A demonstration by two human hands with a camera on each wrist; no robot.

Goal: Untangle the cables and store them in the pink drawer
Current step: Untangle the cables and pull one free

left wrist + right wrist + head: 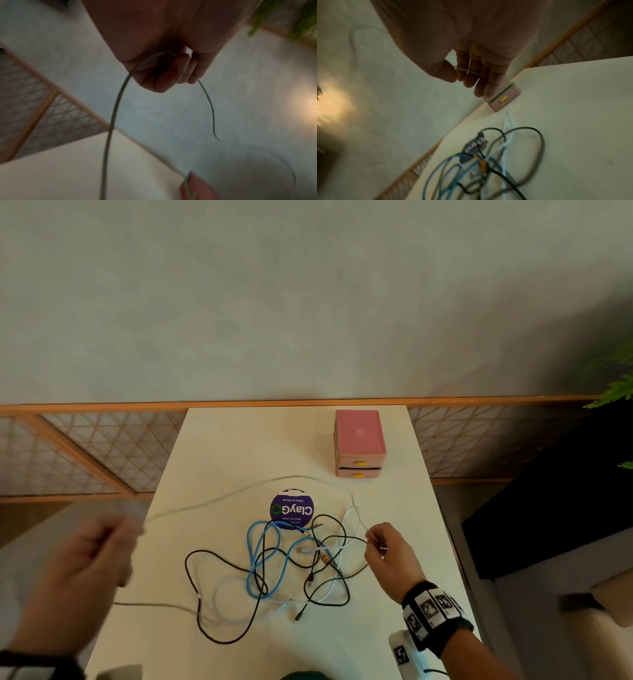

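Observation:
A tangle of black, blue and white cables (pixel 274 573) lies on the cream table (pixel 239 446). A thin grey cable (pixel 239 491) arcs above the table between both hands. My left hand (pixel 102 546), raised at the left and blurred, grips one part of it; the grey cable (pixel 113 115) hangs from its curled fingers (pixel 171 73). My right hand (pixel 380 542) pinches the other end at the tangle's right side, where the thin cable (pixel 467 71) crosses its fingers (pixel 471 75). The pink drawer unit (pixel 359 440) stands shut at the back right, with yellow handles (pixel 360 463).
A round purple sticker (pixel 292 509) is on the table behind the tangle. A wooden lattice rail (pixel 102 446) runs behind the table. A green plant (pixel 616 388) is at the far right. Dark furniture (pixel 548 508) stands right of the table.

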